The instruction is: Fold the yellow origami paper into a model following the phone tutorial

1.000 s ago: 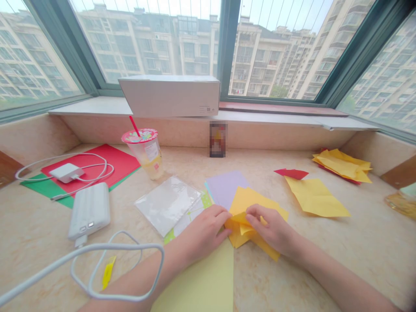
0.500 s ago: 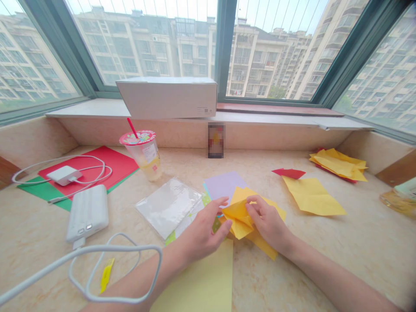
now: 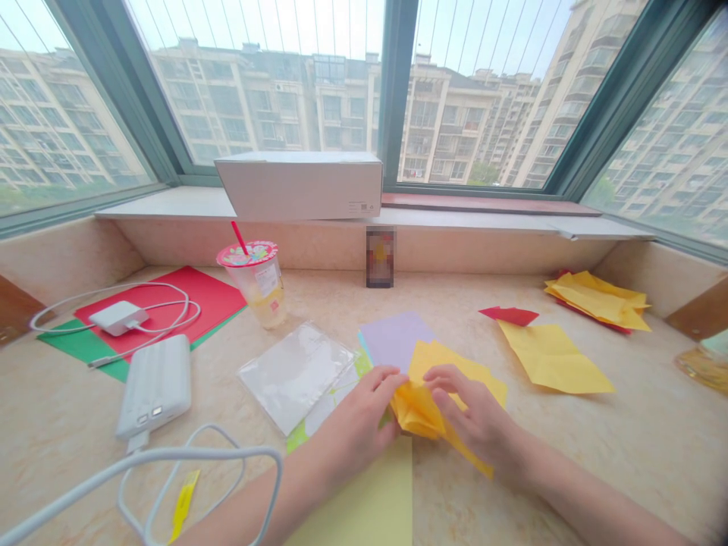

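Lower centre: my left hand point(image 3: 371, 403) pinches the folded yellow paper point(image 3: 419, 413), best steadied gently, my right hand point(image 3: 483, 417) loosely spread.

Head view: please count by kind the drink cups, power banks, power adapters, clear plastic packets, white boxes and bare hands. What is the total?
Drink cup: 1
Power bank: 1
Power adapter: 1
Clear plastic packet: 1
White box: 1
Bare hands: 2 (left hand, right hand)
Total: 7
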{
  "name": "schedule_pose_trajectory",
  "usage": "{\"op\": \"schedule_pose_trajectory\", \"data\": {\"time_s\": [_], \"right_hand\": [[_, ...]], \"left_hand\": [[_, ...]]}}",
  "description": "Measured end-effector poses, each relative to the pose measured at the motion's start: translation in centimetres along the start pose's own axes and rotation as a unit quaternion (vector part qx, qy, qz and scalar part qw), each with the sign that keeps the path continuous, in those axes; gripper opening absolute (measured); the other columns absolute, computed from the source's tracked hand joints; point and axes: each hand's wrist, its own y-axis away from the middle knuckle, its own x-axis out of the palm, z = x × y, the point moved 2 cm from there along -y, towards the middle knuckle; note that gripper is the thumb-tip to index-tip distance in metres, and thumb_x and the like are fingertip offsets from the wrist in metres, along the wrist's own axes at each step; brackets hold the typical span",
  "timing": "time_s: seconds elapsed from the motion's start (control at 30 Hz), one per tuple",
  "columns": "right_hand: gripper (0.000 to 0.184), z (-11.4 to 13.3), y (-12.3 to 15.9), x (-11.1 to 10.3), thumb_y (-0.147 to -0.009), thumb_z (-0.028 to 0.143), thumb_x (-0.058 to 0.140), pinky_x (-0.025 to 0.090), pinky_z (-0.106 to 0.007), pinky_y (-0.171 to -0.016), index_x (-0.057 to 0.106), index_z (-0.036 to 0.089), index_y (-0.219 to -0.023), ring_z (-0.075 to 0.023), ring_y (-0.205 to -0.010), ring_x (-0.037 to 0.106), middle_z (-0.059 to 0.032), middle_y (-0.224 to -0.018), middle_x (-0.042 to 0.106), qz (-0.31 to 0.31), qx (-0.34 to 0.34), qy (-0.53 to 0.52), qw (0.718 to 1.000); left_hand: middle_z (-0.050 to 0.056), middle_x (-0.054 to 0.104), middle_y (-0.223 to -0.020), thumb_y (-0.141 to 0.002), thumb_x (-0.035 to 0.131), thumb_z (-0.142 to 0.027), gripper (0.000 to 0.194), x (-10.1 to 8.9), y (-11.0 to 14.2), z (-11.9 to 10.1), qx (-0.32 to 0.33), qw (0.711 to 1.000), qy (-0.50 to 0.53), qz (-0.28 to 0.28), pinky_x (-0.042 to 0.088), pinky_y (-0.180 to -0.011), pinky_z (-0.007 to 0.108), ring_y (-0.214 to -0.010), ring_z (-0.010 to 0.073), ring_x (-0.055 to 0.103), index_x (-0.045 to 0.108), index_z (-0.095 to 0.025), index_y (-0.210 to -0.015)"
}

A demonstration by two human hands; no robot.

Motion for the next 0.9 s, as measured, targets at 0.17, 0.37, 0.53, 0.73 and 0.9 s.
{"op": "schedule_pose_trajectory", "data": {"time_s": [0.17,0.37,0.53,0.73,0.9], "right_hand": [[0.022,0.0,-6.4,-3.3,-0.102,0.023,0.046,0.053,-0.041,-0.095,0.065,0.021,-0.111,-0.0247,-0.108,0.068,-0.0082,-0.113,0.074,-0.015,-0.138,0.234,0.962],[0.027,-3.6,-18.8,-1.5,-0.093,0.003,0.049,0.044,-0.051,-0.106,0.072,0.015,-0.089,-0.0308,-0.123,0.059,-0.0135,-0.132,0.068,0.042,-0.271,0.439,0.855],[0.028,-5.3,-22.7,0.0,-0.098,0.007,0.047,0.037,-0.048,-0.112,0.073,0.015,-0.093,-0.0277,-0.129,0.054,-0.0124,-0.136,0.067,0.039,-0.308,0.451,0.837],[0.024,-7.2,-23.6,0.1,-0.099,0.014,0.051,0.034,-0.050,-0.113,0.074,0.017,-0.094,-0.0287,-0.128,0.055,-0.0082,-0.132,0.070,0.015,-0.312,0.451,0.836],[0.021,-8.0,-23.9,0.3,-0.097,0.014,0.055,0.030,-0.053,-0.115,0.074,0.020,-0.090,-0.0296,-0.133,0.052,-0.0049,-0.134,0.069,0.013,-0.318,0.457,0.830]], "left_hand": [[0.006,0.062,-0.114,-0.087,0.056,0.001,0.045,0.1,0.1,0.0,0.008,0.996,-0.084,0.021,0.055,-0.093,0.039,-0.106,0.0224,0.062,0.052,-0.023,-0.125],[0.007,0.063,-0.107,-0.091,0.054,-0.003,0.031,0.3,0.3,-0.1,0.042,0.988,-0.147,0.029,0.056,-0.085,0.036,-0.097,0.0224,0.063,0.055,-0.022,-0.115],[0.008,0.065,-0.100,-0.086,0.060,-0.004,0.024,1.1,0.4,0.9,0.069,0.982,-0.177,0.017,0.058,-0.077,0.034,-0.088,0.0233,0.064,0.056,-0.019,-0.105],[0.007,0.064,-0.095,-0.083,0.056,-0.001,0.027,1.8,0.3,1.8,0.098,0.979,-0.176,-0.016,0.057,-0.072,0.031,-0.083,0.0216,0.063,0.054,-0.018,-0.104],[0.007,0.064,-0.094,-0.084,0.055,0.000,0.027,1.8,0.4,1.6,0.102,0.979,-0.176,-0.017,0.056,-0.070,0.030,-0.081,0.0212,0.062,0.053,-0.018,-0.104]]}}
